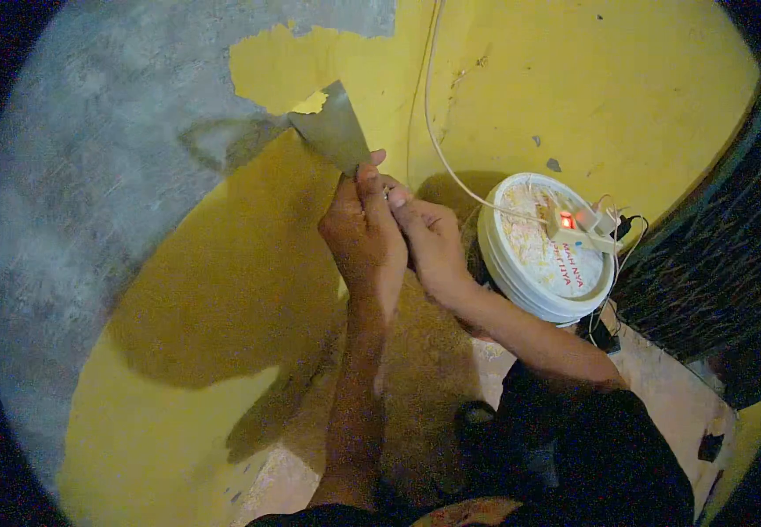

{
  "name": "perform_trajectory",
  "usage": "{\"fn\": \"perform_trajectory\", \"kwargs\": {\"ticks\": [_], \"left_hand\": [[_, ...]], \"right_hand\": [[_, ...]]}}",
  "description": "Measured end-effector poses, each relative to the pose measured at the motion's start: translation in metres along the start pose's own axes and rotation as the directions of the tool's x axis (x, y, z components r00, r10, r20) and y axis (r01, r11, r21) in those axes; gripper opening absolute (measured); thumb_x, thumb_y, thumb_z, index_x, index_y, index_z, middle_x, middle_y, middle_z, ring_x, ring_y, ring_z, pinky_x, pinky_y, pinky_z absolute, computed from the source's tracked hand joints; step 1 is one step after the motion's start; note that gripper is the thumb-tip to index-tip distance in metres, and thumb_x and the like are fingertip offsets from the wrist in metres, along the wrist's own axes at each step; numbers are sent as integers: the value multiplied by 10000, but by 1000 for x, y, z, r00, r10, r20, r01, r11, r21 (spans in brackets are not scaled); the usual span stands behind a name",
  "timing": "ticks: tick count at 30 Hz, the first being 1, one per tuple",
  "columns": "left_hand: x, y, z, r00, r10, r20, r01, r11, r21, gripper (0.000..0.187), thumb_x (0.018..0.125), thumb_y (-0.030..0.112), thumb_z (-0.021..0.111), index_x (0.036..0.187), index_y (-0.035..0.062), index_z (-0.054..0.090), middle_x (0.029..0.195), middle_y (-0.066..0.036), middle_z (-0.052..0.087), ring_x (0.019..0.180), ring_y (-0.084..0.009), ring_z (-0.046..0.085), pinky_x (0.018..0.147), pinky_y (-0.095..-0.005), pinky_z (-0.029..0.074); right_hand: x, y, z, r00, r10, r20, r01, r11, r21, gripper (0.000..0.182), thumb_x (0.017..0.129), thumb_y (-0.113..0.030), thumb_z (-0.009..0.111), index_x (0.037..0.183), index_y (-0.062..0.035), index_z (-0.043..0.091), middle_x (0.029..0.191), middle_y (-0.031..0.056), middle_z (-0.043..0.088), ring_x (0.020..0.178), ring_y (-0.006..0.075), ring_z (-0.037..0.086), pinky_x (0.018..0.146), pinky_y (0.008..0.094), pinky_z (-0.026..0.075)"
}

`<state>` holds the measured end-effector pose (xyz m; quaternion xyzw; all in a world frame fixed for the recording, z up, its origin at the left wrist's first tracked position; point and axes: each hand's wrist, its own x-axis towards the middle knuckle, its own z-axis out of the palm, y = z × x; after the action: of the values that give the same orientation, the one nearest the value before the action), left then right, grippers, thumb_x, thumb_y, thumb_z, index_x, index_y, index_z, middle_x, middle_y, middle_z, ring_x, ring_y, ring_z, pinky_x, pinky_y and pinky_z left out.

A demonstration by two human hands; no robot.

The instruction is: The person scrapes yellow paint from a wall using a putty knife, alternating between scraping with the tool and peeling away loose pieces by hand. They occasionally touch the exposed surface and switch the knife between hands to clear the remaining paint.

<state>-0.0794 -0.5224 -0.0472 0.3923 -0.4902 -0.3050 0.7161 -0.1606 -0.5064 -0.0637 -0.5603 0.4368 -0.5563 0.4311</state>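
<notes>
My left hand (358,228) is closed round the handle of a putty knife (338,136), its thumb lying along the handle. The wide grey blade points up and left against the wall, at the border between yellow paint and bare grey. A flake of yellow paint (312,104) shows at the blade's edge. My right hand (429,233) is pressed close beside the left, its fingers curled at the lower end of the handle. Both hands hide most of the handle.
A white lidded bucket (495,233) stands to the right, with a power strip (578,227) glowing red and several cords on its lid. One pale cable (431,114) runs up the yellow wall (591,97). Bare grey wall (73,167) shows at left, and dark patterned material (706,237) at right.
</notes>
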Motion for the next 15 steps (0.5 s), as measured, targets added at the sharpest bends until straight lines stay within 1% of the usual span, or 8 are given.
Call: {"fn": "perform_trajectory", "kwargs": {"ticks": [3,5,7,9,10,12,14,15], "left_hand": [[-4,12,2,999,27,-38,-26,999,44,289,929,209,418,954,-9,605,622,-52,562,584,-123,529,571,-275,433],[-3,16,5,998,40,-55,-37,997,63,296,930,220,420,952,-9,607,629,-57,571,588,-127,537,572,-274,435],[-2,14,7,997,-39,-63,41,999,34,293,928,220,429,945,-10,611,626,-57,573,583,-123,532,566,-269,432],[0,13,9,997,28,-78,-22,997,74,289,927,216,434,945,-10,614,618,-55,567,577,-118,524,562,-267,429],[-1,13,9,992,85,-91,-74,990,120,285,925,212,439,944,-10,616,609,-52,561,571,-112,516,559,-265,427],[-4,15,9,996,30,-86,-23,997,80,287,924,212,442,947,-14,617,607,-50,560,568,-108,516,558,-264,427],[-6,14,9,996,-10,-85,13,999,37,290,923,212,445,951,-19,617,605,-49,558,566,-104,516,558,-262,428],[-10,10,8,996,-33,-83,32,999,-10,287,921,207,450,955,-25,616,602,-45,553,563,-99,515,554,-256,426]], "right_hand": [[-4,-4,5,998,-49,-38,46,997,-64,380,914,-291,476,785,39,612,630,21,570,619,79,480,559,276,417],[-4,-9,8,998,-43,-39,42,999,-27,359,912,-274,475,828,49,610,689,17,592,667,74,490,581,273,420],[-7,-13,9,996,-74,-59,75,997,13,353,913,-270,472,828,46,606,704,17,596,679,73,495,591,271,422],[-3,-12,6,992,-105,-75,109,992,57,347,914,-266,468,827,43,602,718,17,601,691,72,499,601,268,425],[-3,-9,0,995,-93,-27,93,996,-1,323,910,-244,470,820,40,596,714,15,601,685,73,505,603,265,427],[-8,-6,-3,997,-72,23,73,996,-52,300,905,-222,472,813,37,590,709,14,601,679,74,511,605,262,430],[-12,-7,1,996,14,-88,-19,998,-54,235,880,-164,485,784,25,585,690,11,596,665,78,520,603,256,431],[-11,-3,0,996,15,-83,-19,999,-46,235,880,-164,485,784,25,585,690,11,596,665,78,520,603,256,431]]}}
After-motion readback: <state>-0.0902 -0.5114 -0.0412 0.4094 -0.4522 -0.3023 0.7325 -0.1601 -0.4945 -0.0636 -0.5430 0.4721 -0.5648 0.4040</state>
